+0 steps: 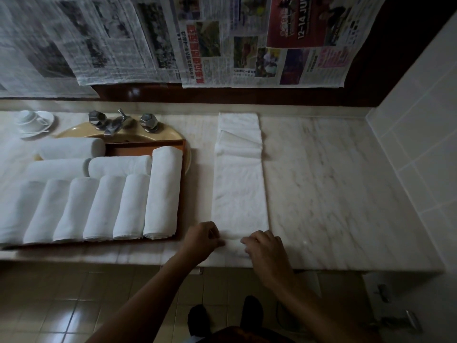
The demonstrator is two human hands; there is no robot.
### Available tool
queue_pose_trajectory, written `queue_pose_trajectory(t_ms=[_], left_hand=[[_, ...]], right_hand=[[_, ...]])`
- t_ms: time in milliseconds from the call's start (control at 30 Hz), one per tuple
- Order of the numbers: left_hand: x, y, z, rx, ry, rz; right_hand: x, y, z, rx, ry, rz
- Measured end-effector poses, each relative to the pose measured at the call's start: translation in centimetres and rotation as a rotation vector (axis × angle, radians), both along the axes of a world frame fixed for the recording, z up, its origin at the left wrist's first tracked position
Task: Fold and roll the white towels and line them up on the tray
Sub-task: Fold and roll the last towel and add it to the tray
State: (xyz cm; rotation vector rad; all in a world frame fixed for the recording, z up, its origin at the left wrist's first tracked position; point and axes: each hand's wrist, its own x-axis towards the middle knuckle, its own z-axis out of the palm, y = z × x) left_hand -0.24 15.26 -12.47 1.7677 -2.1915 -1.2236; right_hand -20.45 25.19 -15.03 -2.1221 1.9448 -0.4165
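Counter of pale veined marble (333, 181) carries a long, narrow folded white towel (239, 194) lying flat, its far end bunched in loose folds near the wall. The left hand (201, 237) pinches the strip's near left corner with curled fingers. The right hand (265, 248) curls over the near right corner, though blur hides its fingertips. Just to the left, a brown wooden tray (138, 149) holds rolled white towels (99, 206) side by side, resting over a yellow basin (138, 136) with chrome taps (121, 122).
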Motion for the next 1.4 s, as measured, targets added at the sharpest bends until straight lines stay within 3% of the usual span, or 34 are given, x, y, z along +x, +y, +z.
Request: queue_pose_trajectory(t_ms=[200, 367, 433, 533, 633, 833, 967, 1033, 1267, 1400], left_hand=[[0.3, 0.1, -0.8, 0.073, 0.033, 0.168], [0.4, 0.9, -0.7, 0.105, 0.073, 0.342], [0.2, 1.8, -0.5, -0.058, -0.009, 0.250], [-0.5, 3.5, -1.1, -0.535, -0.100, -0.044], [-1.0, 5.4, -2.6, -0.682, -0.133, -0.381], [-0.5, 4.1, -3.0, -0.597, -0.162, -0.444], [-0.8, 3.5, -1.2, -0.414, -0.176, -0.480], [-1.1, 2.6, -0.5, -0.333, -0.178, -0.446], [-2.5, -1.6, 1.1, -0.132, -0.197, -0.335], [-2.5, -0.2, 0.9, -0.259, -0.161, -0.178]], right_hand=[[-0.2, 2.6, -2.5, -0.141, 0.160, 0.083], [-0.8, 1.7, -2.9, -0.183, 0.157, 0.107], [-0.8, 0.8, -2.7, -0.208, 0.137, 0.115], [-0.8, 0.2, -2.0, -0.196, 0.108, 0.128], [-0.8, 0.1, -1.2, -0.141, 0.079, 0.103], [-1.2, -0.5, 0.0, 0.073, -0.002, 0.077], [-1.6, -0.7, 0.9, 0.183, -0.066, 0.040], [-1.7, -0.7, 1.1, 0.172, -0.081, -0.003], [0.7, 1.6, -1.3, -0.175, 0.048, -0.011], [0.8, 2.6, -2.3, -0.036, 0.166, 0.006]])
